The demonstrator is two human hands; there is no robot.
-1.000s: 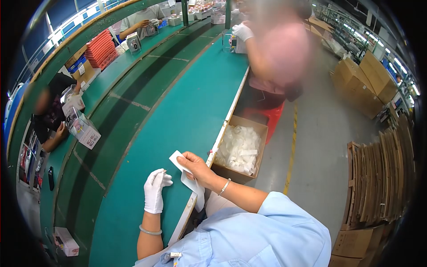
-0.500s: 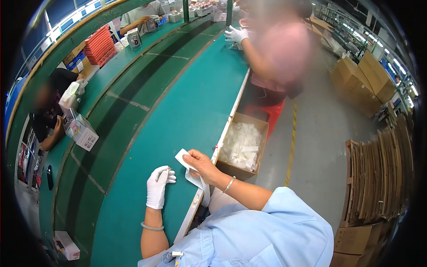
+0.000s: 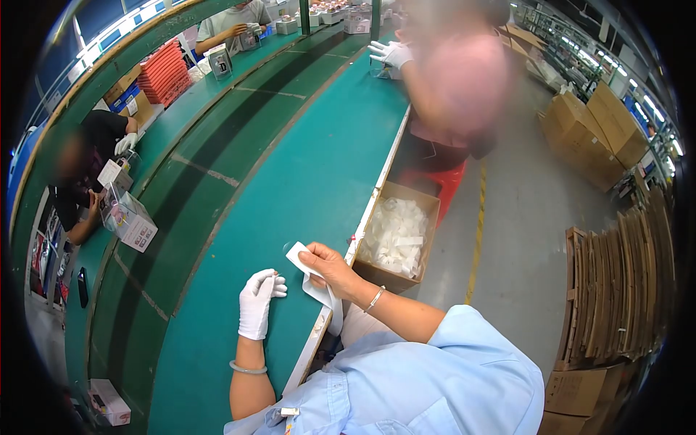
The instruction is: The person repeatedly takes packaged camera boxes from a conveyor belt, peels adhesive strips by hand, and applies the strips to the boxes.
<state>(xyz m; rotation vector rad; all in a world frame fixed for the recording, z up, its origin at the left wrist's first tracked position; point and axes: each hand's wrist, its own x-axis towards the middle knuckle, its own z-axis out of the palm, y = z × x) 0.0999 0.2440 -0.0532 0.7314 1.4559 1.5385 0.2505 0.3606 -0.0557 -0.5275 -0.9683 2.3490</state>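
My left hand, in a white glove with bare fingertips at the thumb and forefinger, is closed above the green tabletop; what it pinches, if anything, is too small to name. To its right, my bare right hand grips a white strip, which folds below the fingers and hangs over the table's edge. A small clear round piece sticks out at the strip's upper end, near my right thumb.
A cardboard box of white scraps stands beyond the table's edge. A co-worker in pink sits at the far right. Across the darker belt, another person handles clear boxes. A pink-white box lies lower left.
Both my hands have shifted slightly right, and the clear piece now shows at the strip's end. The co-worker's gloved hand has come off a clear box. Across the belt, a box has moved lower.
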